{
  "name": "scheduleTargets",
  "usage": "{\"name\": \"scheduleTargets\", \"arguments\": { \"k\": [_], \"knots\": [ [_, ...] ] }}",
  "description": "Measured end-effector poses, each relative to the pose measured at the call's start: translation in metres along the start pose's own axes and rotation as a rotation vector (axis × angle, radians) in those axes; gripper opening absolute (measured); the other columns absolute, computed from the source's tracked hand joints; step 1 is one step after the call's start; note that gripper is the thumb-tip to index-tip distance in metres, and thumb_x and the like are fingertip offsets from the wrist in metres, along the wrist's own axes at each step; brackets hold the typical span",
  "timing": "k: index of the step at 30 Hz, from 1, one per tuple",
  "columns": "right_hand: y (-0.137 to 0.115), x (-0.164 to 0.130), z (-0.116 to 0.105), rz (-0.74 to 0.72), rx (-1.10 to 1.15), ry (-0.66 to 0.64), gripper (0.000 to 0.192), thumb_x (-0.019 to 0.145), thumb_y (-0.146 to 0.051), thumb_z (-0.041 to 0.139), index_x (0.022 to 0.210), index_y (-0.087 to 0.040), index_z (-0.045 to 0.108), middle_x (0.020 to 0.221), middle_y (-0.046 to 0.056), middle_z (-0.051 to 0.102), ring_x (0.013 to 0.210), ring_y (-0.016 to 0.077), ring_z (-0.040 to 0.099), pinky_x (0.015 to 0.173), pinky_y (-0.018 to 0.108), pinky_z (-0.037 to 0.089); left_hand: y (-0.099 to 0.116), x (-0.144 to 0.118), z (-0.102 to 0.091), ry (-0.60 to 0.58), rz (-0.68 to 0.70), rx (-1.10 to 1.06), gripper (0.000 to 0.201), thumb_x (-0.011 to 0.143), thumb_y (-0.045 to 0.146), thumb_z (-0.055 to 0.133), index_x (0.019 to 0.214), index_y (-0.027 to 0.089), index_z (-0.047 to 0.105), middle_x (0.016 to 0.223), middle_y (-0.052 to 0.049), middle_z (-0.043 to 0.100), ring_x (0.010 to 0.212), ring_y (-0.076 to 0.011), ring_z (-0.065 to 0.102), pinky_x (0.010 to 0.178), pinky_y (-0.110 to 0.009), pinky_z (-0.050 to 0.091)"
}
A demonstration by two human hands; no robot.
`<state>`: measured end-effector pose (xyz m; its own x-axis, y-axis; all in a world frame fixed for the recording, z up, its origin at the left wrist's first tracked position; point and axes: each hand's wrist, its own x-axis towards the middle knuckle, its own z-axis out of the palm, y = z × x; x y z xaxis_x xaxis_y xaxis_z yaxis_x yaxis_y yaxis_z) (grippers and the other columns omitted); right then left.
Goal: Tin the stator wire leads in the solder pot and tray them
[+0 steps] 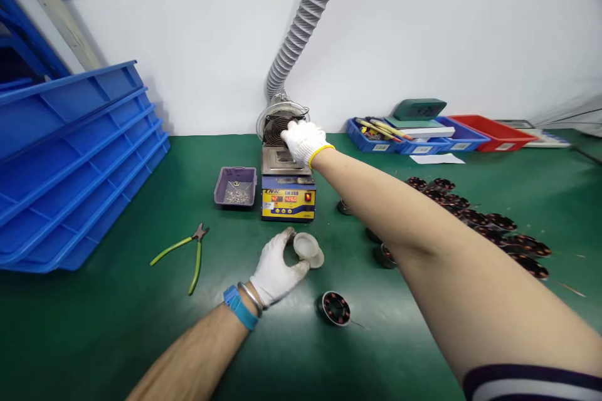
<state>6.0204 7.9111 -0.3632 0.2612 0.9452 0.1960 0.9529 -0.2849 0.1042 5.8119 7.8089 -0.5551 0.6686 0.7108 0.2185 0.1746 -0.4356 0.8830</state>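
Gripping a small round white cup (306, 247) with my knit-gloved left hand (275, 272), just in front of the boxy solder pot (288, 187).

My left fingers curl around the cup's smooth rim, holding it on the green mat (117, 319). My right hand (305, 140), also in a white knit glove, reaches over the solder pot's metal top toward the wire-mesh fan guard (277, 122) behind it; I cannot tell whether those fingers grasp anything. A ribbed grey hose (305, 19) rises from behind the pot. Left of the pot sits a purple tray (235, 186) of small metal bits, and farther left lie green-handled pliers (185, 250). In front of the pot rests a round copper-wound coil (334, 308); more lie to its right.
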Motion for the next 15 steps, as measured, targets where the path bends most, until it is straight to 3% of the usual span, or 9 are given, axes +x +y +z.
{"name": "scheduleTargets", "arguments": {
  "k": [6,9,15],
  "knots": [
    [0.014,0.014,-0.017,0.218,0.136,-0.004,0.055,0.084,-0.050,0.062,0.123,-0.011,0.065,0.117,0.021,0.066,0.108,0.0355,0.063,0.087,0.046,0.053,0.000,-0.001,0.000,-0.005,0.002,0.035,0.069,0.069,0.028,0.076,0.133,0.014,0.053,0.137,-0.016,0.062,0.127,-0.0324,0.059,0.114,-0.051,0.046],
    [0.010,0.017,-0.013,0.241,0.214,-0.020,0.062,0.084,-0.059,0.061,0.121,-0.009,0.066,0.116,0.020,0.068,0.106,0.0323,0.065,0.086,0.043,0.054,0.000,-0.002,0.001,0.000,0.024,0.046,0.067,0.069,0.030,0.076,0.131,0.014,0.054,0.136,-0.016,0.063,0.126,-0.0331,0.060,0.113,-0.052,0.047],
    [0.006,0.001,-0.006,0.189,0.290,-0.005,0.074,0.097,-0.062,0.033,0.116,0.003,0.064,0.112,0.023,0.067,0.111,0.0318,0.065,0.090,0.038,0.049,0.001,0.000,0.004,0.018,0.121,0.058,0.062,0.069,0.031,0.074,0.127,0.012,0.058,0.129,-0.017,0.067,0.118,-0.0331,0.064,0.108,-0.052,0.051]
  ]
}}
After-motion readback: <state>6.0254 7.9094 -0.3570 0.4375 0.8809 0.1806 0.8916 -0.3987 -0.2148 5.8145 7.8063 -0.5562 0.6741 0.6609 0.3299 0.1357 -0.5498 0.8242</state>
